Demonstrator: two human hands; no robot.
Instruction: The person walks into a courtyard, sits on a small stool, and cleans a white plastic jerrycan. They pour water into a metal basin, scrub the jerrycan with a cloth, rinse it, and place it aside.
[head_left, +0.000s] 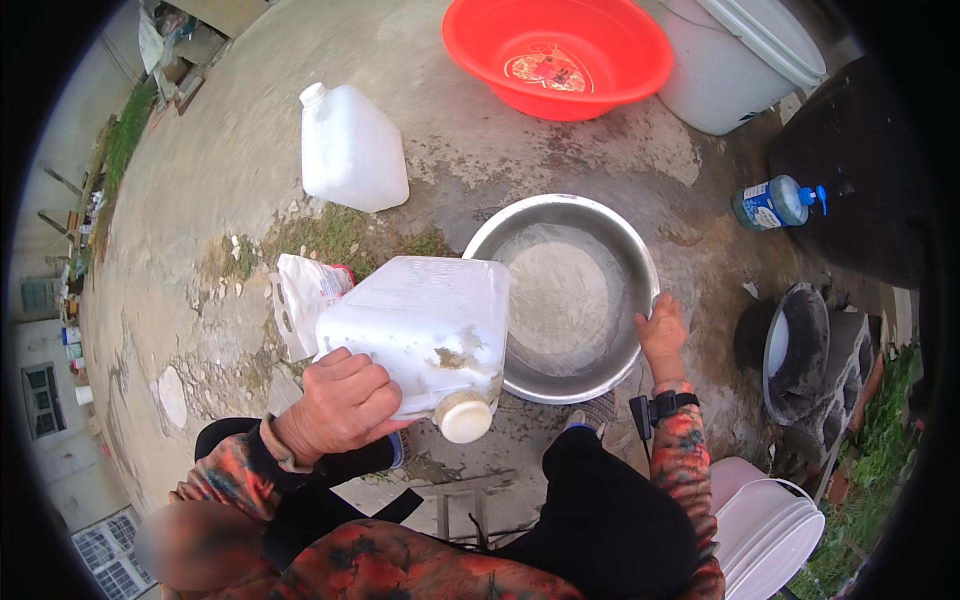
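Note:
My left hand (345, 402) is closed on a white plastic jug (415, 325), tilted on its side with its capped mouth toward me. Dirt stains mark the jug's near face, and it overlaps the left rim of a round metal basin (628, 235). Shallow, cloudy water (560, 295) lies in the basin. At the basin's right rim is my right hand (662, 338), fingers bent on the edge. A second white jug (352, 150) stands upright beyond, on the left. Partly hidden behind the held jug, a white plastic bag (305, 295) rests on the ground.
A red basin (560, 105) and a white bucket (725, 75) stand at the far side. To the right are a pump bottle of blue liquid (770, 204), a large black container (860, 170) and a dark bucket (800, 350). A pinkish bucket (765, 530) sits by my right arm.

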